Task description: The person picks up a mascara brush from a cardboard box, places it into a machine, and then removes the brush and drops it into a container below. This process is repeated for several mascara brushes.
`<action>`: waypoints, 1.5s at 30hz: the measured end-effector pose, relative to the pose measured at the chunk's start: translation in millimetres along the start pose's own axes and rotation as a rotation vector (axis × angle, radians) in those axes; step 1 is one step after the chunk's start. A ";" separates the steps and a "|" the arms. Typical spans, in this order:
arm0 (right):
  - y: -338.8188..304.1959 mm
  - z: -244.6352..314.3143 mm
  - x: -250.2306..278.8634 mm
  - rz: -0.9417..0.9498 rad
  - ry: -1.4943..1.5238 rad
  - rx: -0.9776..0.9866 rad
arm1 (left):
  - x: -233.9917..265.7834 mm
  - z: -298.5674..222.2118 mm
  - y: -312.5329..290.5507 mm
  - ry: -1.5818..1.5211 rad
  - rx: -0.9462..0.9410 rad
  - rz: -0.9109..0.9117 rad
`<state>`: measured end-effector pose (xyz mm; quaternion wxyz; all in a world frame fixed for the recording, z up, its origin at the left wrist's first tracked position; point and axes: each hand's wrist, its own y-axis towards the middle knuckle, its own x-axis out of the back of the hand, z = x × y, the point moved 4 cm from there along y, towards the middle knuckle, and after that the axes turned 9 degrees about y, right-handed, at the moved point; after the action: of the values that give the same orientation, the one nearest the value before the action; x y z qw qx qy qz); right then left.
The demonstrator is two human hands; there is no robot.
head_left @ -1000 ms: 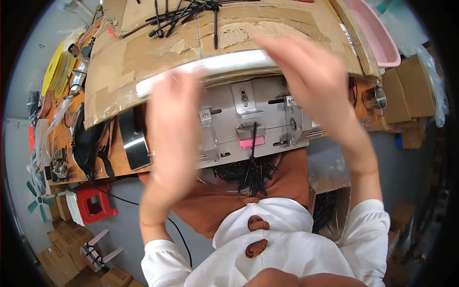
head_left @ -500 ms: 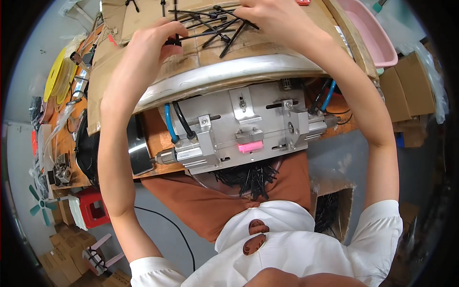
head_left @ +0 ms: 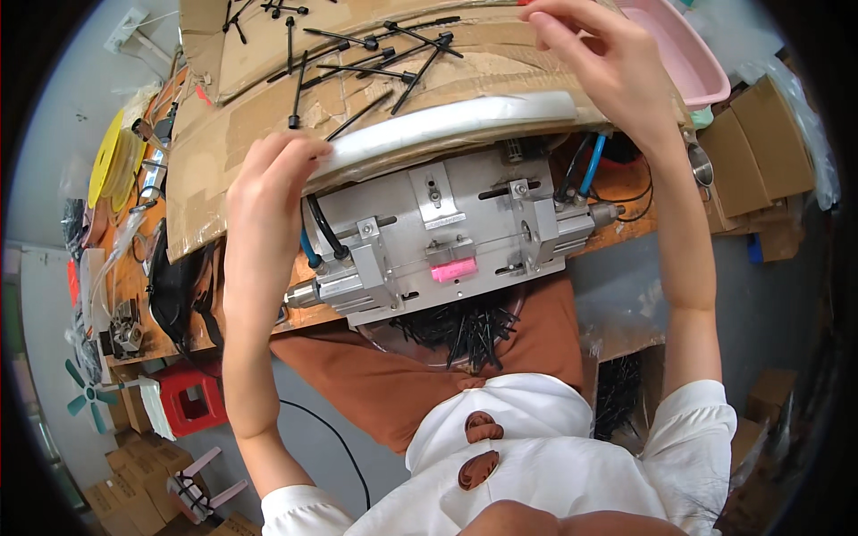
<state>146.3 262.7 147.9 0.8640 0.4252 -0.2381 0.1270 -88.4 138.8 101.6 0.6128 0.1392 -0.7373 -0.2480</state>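
Note:
My left hand [head_left: 273, 183] is at the near left edge of the cardboard, with its fingers pinched around the hidden end of a thin black rod [head_left: 362, 114]. That rod slants up and right from the fingertips. Over the cardboard's right side hangs my right hand [head_left: 608, 62], fingers loosely curved and apart, nothing visible in them. Black rods with knobbed ends [head_left: 380, 73] lie scattered across the cardboard [head_left: 241, 134] beyond my hands. Below its edge stands a metal fixture [head_left: 465, 228] with two facing cylinders and a pink piece [head_left: 454, 269] at its middle.
A white padded strip [head_left: 456, 121] lines the cardboard's near edge. Many black rods [head_left: 469, 335] fill a clear bowl on my lap. A pink basin [head_left: 684, 54] stands at the right, a yellow spool [head_left: 109, 161] at the left. Blue and black hoses [head_left: 326, 228] run to the fixture.
My left hand has drawn back toward me with the rod. My right hand has moved right, away from the scattered rods, and its fingers have come apart. The view has shifted slightly.

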 end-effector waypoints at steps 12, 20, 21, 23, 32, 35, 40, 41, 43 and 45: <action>-77.6 5.3 1.3 -0.110 0.741 -0.326 | -78.9 -128.3 -121.6 -0.039 0.213 0.101; -104.4 24.9 5.7 -0.182 0.628 -0.252 | -84.8 -133.7 -121.8 0.019 0.220 0.207; -114.2 25.5 1.6 -0.107 0.514 -0.212 | -83.5 -133.2 -122.0 0.074 0.189 0.230; -139.6 30.0 -19.8 0.007 0.467 -0.171 | -78.7 -128.6 -122.6 0.131 0.170 0.260; -214.6 37.6 -87.6 0.276 0.144 -0.089 | -12.3 33.4 15.9 0.227 0.129 -0.115; -211.3 40.8 -96.5 0.303 0.171 -0.089 | -23.2 78.0 33.3 -0.031 0.278 0.224; -200.1 43.5 -88.0 0.365 0.124 -0.105 | -7.2 50.4 16.9 -0.013 0.200 0.087; -189.4 43.0 -76.1 0.425 0.061 -0.062 | -7.9 29.5 11.7 -0.047 0.151 -0.065; -159.2 44.8 -64.0 0.404 -0.057 0.142 | -2.8 -11.6 -17.0 -0.014 0.278 -0.131; -102.6 48.7 -64.8 0.157 -0.115 0.359 | 2.8 -54.5 -55.0 0.130 0.214 -0.106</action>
<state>119.5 160.6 70.7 0.7468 0.5589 -0.2930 0.2096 -41.4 80.6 81.4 0.6270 0.2583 -0.7098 -0.1904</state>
